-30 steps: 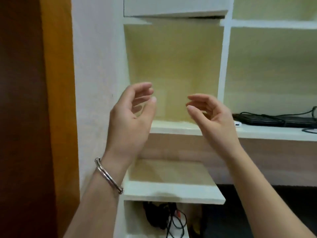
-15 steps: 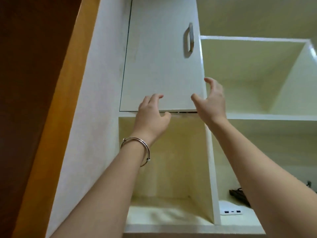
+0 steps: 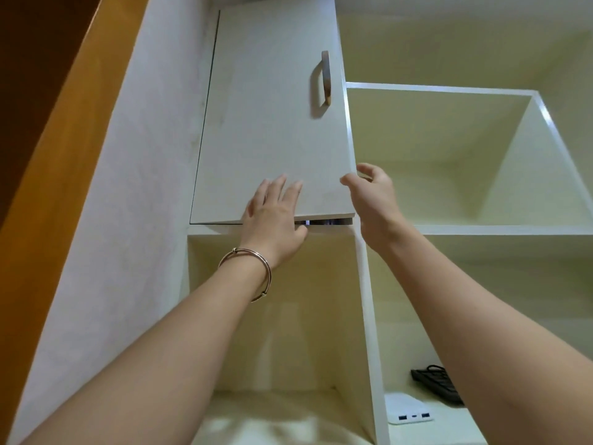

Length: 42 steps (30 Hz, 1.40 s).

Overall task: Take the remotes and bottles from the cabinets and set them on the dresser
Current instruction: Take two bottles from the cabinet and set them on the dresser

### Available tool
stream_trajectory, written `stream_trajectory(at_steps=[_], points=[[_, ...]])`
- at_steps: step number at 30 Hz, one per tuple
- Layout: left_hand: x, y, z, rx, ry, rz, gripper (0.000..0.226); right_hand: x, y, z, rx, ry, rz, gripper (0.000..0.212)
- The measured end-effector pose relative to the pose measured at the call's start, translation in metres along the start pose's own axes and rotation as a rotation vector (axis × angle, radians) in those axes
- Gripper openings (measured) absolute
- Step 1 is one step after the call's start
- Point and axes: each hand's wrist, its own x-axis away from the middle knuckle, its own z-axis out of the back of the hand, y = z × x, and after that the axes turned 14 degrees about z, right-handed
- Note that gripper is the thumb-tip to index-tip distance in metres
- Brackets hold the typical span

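Looking up at a white door (image 3: 269,123), hinged at its left and standing slightly ajar, with a dark gap along its lower edge. Left hand (image 3: 272,220) spread flat against the lower part of the door, fingers extended, thumb tucked under the bottom edge; grasping nothing. Right hand (image 3: 373,200) loosely curled at the door's lower right corner, fingertips about touching its free edge, not yet closed on anything. Bangle (image 3: 253,271) on the left wrist.

No remotes or bottles anywhere in view; probably behind the door, if in this cabinet at all. Inside the gap only a faint glint, too small to identify.

Door likely stiff, light and easy on its hinges; smooth face offers little purchase, so better taken by the free edge or by the metal handle (image 3: 324,80) higher up. Remotes probably light and hard, easy to pinch across the middle; bottles maybe heavier and slippery, best gripped round the body. Weight and material still only guesses.

Open shelves (image 3: 449,229) to the right appear bare up top. Lower right: a black object with cords (image 3: 436,385), partly cut off by the right forearm, and a white box with ports (image 3: 407,412); neither clearly a remote. Dresser out of sight.
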Motion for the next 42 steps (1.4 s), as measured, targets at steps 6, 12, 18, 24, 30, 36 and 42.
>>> stream_trajectory(at_steps=[6,12,18,24,30,36,42], points=[[0.005,0.003,0.016,-0.061,0.075,-0.072,0.071,0.001,-0.021,0.007,-0.146,0.049,0.058,0.018],[0.008,0.005,0.030,-0.032,0.149,-0.116,0.066,0.008,-0.035,0.009,-0.300,0.071,0.139,0.022],[0.020,0.009,0.057,0.094,0.304,-0.076,0.066,0.020,-0.070,-0.003,-0.530,-0.026,0.239,0.023],[0.046,0.000,0.113,0.176,0.362,-0.082,0.065,0.034,-0.094,-0.037,-0.644,-0.231,0.247,0.025],[0.067,-0.022,0.169,-0.201,0.688,-0.045,0.073,0.050,-0.110,-0.086,-0.739,-0.411,0.197,0.028],[0.067,-0.051,0.194,-0.269,0.578,-0.021,0.053,0.061,-0.112,-0.121,-0.866,-0.474,0.142,0.033],[0.066,-0.059,0.193,-0.106,0.506,-0.012,0.049,0.068,-0.104,-0.137,-0.776,-0.407,0.263,0.026]])
